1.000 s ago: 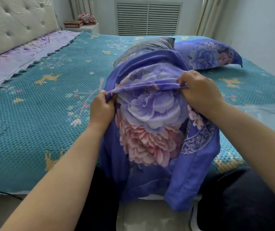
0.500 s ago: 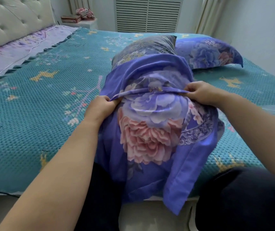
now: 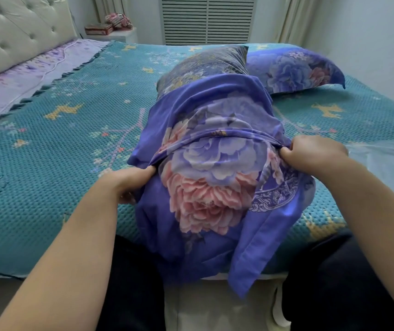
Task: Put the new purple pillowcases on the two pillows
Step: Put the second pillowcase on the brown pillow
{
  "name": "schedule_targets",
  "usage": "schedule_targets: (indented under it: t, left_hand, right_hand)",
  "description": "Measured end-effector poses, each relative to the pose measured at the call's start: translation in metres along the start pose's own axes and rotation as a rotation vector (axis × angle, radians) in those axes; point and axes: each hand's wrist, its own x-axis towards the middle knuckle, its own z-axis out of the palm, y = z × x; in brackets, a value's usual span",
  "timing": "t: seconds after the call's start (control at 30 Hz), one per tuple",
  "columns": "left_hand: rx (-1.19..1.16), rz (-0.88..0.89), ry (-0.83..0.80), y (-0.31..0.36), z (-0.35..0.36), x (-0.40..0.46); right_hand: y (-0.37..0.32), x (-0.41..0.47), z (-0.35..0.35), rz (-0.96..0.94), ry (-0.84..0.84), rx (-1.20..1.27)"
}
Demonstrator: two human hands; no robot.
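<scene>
Hands, left (image 3: 129, 181) and right (image 3: 315, 152), grip purple pillowcase (image 3: 215, 177) on teal bedspread (image 3: 59, 163) beside tufted headboard (image 3: 16, 32).

bedspread (image 3: 71, 163) open leftward, cased pillow (image 3: 294, 70) maybe crowding behind

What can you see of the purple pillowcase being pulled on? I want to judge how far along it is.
The purple pillowcase is thin, soft-looking fabric printed with big pink and lilac flowers. It covers the near part of a pillow, whose dark far end still sticks out. The left hand and right hand each grip its bunched fold at the sides. Its lower end hangs over the bed edge.
</scene>
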Motion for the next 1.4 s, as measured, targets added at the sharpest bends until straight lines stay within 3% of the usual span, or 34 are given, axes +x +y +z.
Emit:
schedule_targets:
  t: [0.13,0.23,0.33,0.53,0.63,0.8,0.87,0.9,1.0,1.07,1.1,1.17,1.27,1.4]
  left_hand:
    - [-0.025,-0.034,-0.002,-0.003,0.009,-0.002]
    - [-0.044,-0.021,0.045,-0.008,0.01,0.0]
    - [0.08,-0.015,0.139,-0.017,0.006,0.002]
    - [-0.056,-0.024,-0.025,-0.014,0.01,-0.007]
    - [-0.244,0.053,-0.08,-0.018,0.008,-0.006]
    - [-0.71,0.108,-0.197,-0.023,0.011,0.0]
    - [-0.857,0.117,-0.18,-0.023,0.012,0.003]
    - [-0.92,0.126,-0.173,-0.023,0.013,0.002]
    - [-1.15,0.123,-0.131,-0.019,0.018,0.0]
    - [-1.269,0.078,-0.078,-0.018,0.026,0.0]
    - [-1.315,0.054,-0.052,-0.018,0.031,-0.001]
    - [-1.4,0.012,0.022,-0.017,0.035,0.0]
    - [-1.502,-0.051,0.129,-0.019,0.032,0.009]
    - [-1.499,-0.071,0.107,-0.023,0.027,0.022]
  right_hand:
    - [0.004,-0.013,0.005,-0.077,0.013,0.23]
    - [0.007,-0.032,0.013,0.002,0.058,0.171]
    - [0.011,-0.041,0.025,0.084,0.013,0.111]
    - [0.003,-0.053,0.035,0.05,0.187,0.349]
    - [0.004,-0.059,0.037,0.091,0.299,0.367]
    - [0.006,-0.055,0.041,0.102,0.201,0.361]
    - [0.004,-0.053,0.042,0.072,0.223,0.513]
    - [0.004,-0.052,0.042,0.084,0.223,0.713]
    - [0.002,-0.051,0.035,0.25,0.04,1.706]
    - [0.005,-0.045,0.036,0.318,-0.123,2.12]
    - [0.005,-0.042,0.037,0.33,-0.201,2.213]
    - [0.007,-0.036,0.04,0.321,-0.344,2.261]
    - [0.011,-0.027,0.047,0.097,-0.544,2.207]
    - [0.018,-0.01,0.046,-0.122,-0.652,2.034]
